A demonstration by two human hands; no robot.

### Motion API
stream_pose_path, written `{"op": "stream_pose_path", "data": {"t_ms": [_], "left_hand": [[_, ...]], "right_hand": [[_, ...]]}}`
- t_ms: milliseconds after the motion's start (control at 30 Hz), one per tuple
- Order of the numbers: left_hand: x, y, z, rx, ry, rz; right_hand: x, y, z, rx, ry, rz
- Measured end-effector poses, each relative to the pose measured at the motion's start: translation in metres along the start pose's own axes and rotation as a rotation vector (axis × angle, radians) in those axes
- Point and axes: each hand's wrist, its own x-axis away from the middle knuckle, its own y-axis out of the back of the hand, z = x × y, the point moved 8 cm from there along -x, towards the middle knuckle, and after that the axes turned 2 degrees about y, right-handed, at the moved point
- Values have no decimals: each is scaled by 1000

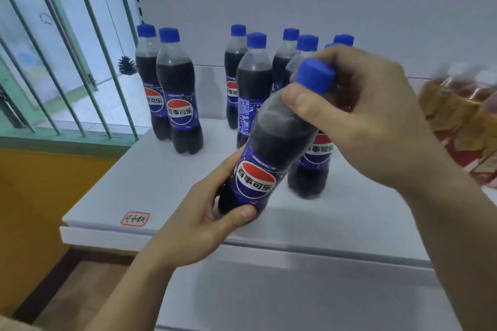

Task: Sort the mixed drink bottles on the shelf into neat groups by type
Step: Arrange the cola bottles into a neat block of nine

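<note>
White shelf [150,183] beside a barred window [53,62] at upper left. Centre frame: cola bottle [271,142] tilted above the shelf, left hand [207,212] gripping its base, right hand [363,115] pinching its neck. Other cola bottles [180,94] stand upright behind.

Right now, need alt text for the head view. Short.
Two hands hold a tilted cola bottle above a white shelf: the left hand grips its base, the right hand grips its neck below the blue cap. More cola bottles with blue caps stand behind, and blurred orange packets lie at right.
</note>
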Motion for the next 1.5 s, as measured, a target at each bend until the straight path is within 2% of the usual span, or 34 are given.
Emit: {"op": "stream_pose_path", "data": {"t_ms": [167,267,333,433,500,567,600,700,767,1000,1200,1500], "left_hand": [[-3,25,5,14,38,-32],[-19,45,2,-7,31,-138],[-28,66,1,-42,31,-285],[-36,117,1,-156,-1,-613],[-40,150,11,-138,-14,-830],[-38,174,34,-147,61,-993],[-36,181,50,-172,138,-1021],[-31,190,105,-208,418,-932],[-34,192,122,-214,488,-857],[-51,177,126,-472,550,-634],[-54,174,124,-542,535,-584],[-55,172,122,-580,518,-557]], "right_hand": [[-65,-31,40,383,144,384],[-111,-47,47,495,174,475],[-143,-56,43,547,183,490],[-183,-70,32,605,186,503],[-201,-82,22,643,173,524],[-215,-95,10,689,151,556],[-221,-102,3,712,143,573],[-236,-121,-18,749,119,625],[-244,-133,-30,765,120,639],[-265,-157,-60,808,95,722],[-270,-172,-68,893,185,732],[-277,-166,-82,929,146,697]]}}
